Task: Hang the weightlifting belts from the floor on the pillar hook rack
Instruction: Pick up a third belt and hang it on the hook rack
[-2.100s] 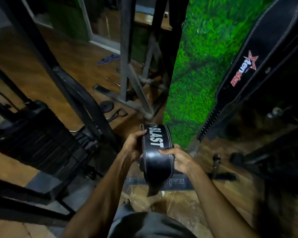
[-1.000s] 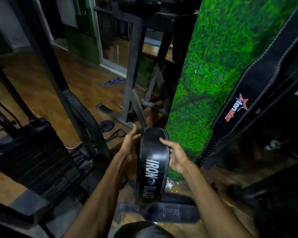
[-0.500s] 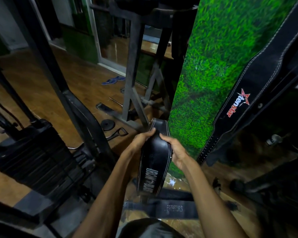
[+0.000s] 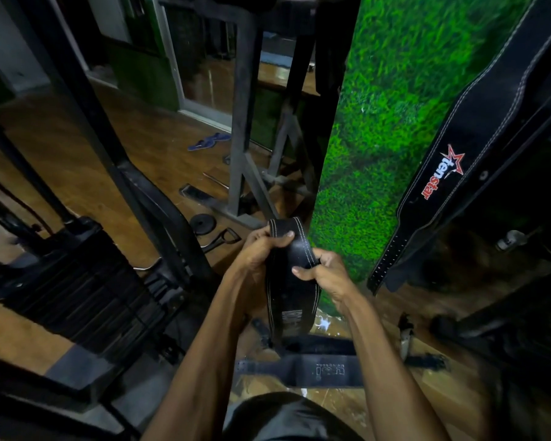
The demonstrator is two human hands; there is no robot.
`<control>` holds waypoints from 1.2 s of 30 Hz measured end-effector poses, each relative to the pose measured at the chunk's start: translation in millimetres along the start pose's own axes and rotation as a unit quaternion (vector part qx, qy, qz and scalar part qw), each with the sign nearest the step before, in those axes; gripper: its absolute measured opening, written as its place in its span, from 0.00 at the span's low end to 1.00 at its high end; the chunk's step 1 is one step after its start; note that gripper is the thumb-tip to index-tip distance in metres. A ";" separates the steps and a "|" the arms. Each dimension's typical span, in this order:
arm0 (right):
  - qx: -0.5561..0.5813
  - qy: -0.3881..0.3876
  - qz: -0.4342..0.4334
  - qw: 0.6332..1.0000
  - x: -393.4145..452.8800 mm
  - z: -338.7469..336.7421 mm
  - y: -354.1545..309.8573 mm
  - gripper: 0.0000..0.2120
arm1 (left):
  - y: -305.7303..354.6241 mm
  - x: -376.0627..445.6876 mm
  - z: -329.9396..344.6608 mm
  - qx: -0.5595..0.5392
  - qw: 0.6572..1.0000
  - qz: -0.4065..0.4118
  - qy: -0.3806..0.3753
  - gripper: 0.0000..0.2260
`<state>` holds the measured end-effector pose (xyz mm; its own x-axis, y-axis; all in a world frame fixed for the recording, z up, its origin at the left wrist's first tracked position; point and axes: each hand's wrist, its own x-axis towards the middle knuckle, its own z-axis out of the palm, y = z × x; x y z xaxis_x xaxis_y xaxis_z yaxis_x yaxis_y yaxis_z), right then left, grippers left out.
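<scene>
I hold a black leather weightlifting belt [image 4: 291,291] with white stitching upright in front of me. My left hand [image 4: 260,249] grips its upper end and my right hand [image 4: 323,275] pinches its right edge a little lower. Its lettered lower part hangs down toward the floor. Directly below, another black belt [image 4: 312,369] lies flat across the wooden floor. A third black belt with a red star logo [image 4: 465,173] hangs along the right side of the green grass-covered pillar [image 4: 388,122]. The hook rack itself is out of view.
A black weight stack machine [image 4: 77,281] stands at the left, with slanted black frame bars [image 4: 134,186] close to my left arm. Behind the belt are a grey steel frame [image 4: 242,138], a small weight plate [image 4: 202,222] and a cable handle [image 4: 226,237] on the floor. Dark equipment fills the right side.
The belt has been turned and fed through my hands; its lettered part has dropped lower and my hands now grip a narrower stretch near its top. The view tilted up slightly.
</scene>
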<state>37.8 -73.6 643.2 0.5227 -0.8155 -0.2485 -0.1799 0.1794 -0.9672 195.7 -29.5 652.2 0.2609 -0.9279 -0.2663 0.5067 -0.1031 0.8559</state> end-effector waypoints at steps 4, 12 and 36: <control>0.197 -0.004 0.035 0.980 -2.2 -0.6 -12.5 0.17 | -8.6 -9.2 -5.3 0.035 0.999 0.028 -0.027 0.16; 0.118 0.062 -0.076 0.988 2.2 17.8 -52.1 0.04 | 9.2 -16.9 -3.8 0.184 0.976 0.057 -0.098 0.18; 0.069 0.141 -0.187 0.970 -9.7 14.5 -105.5 0.07 | 49.6 -33.3 23.8 0.038 0.985 0.169 -0.016 0.12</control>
<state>63.8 -76.6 746.8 0.2788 -0.9520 0.1260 0.1007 -0.1015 -0.9897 192.6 -12.3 714.0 0.3774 -0.9246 0.0526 0.3319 0.1880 0.9244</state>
